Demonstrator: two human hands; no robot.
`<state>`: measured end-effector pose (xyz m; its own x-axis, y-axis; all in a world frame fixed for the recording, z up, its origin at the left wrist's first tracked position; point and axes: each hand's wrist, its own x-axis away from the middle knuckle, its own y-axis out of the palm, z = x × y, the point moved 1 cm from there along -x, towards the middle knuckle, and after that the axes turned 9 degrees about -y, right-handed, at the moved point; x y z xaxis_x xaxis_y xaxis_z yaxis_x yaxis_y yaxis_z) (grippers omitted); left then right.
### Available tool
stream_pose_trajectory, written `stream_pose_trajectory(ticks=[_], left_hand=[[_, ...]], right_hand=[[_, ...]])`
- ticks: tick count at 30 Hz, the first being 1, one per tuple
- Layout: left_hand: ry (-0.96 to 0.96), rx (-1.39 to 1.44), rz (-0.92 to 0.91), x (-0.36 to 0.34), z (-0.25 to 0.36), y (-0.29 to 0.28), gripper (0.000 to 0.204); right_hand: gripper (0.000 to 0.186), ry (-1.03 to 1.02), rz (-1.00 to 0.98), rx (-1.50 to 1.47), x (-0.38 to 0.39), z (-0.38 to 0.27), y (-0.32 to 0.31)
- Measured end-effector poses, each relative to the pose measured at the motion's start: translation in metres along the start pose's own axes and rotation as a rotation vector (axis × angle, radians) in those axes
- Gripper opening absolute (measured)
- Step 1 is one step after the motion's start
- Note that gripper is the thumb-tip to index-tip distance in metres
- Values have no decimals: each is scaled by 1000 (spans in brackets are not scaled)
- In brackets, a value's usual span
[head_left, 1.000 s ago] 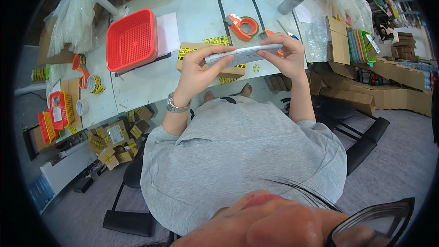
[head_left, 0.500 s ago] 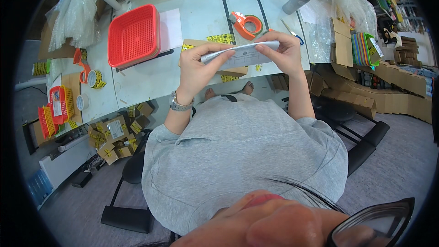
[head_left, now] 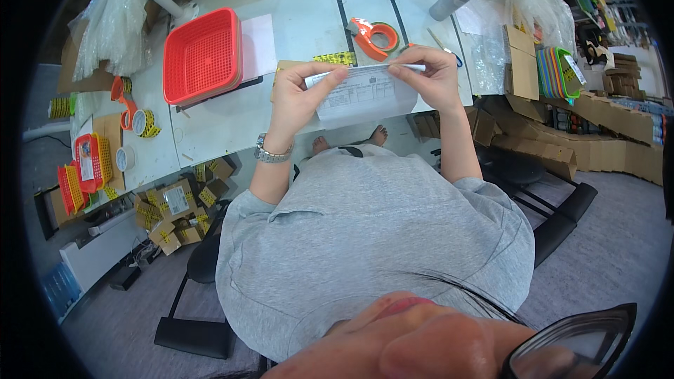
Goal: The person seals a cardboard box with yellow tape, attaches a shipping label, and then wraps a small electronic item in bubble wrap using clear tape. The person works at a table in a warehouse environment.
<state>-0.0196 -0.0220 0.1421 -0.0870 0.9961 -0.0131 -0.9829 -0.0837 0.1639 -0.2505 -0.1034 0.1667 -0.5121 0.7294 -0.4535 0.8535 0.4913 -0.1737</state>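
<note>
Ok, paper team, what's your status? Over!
Left hand, right hand: both pinching white printed paper sheet by curled top edge. Orange plastic tape dispenser beyond, not blocking it.

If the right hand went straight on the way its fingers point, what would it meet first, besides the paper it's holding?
Probably the left hand, pinching the same paper further along its rolled top edge; the right hand points left toward it, though depth is hard to judge.

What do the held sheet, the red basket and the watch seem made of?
Sheet: apparently paper, matte white, thin and rolled along its top edge.
Basket: probably moulded plastic, slightly glossy, with regular perforations.
Watch: likely metal, shiny silver, visibly linked.
</note>
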Motion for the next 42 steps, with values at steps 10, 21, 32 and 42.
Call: stream_pose_trajectory(ticks=[10, 21, 32, 42], left_hand=[[39, 15, -12, 3, -1, -3, 15], [61, -277, -7, 9, 12, 4, 16], [-190, -24, -271, 10, 30, -35, 30], [-135, -75, -384, 3, 35, -34, 33]], right_hand=[[9, 53, 30, -62, 8, -3, -10], [11, -94, -469, 460, -35, -42, 0], [15, 157, -496, 357, -36, -57, -33], [14, 177, -453, 217, -36, -51, -41]])
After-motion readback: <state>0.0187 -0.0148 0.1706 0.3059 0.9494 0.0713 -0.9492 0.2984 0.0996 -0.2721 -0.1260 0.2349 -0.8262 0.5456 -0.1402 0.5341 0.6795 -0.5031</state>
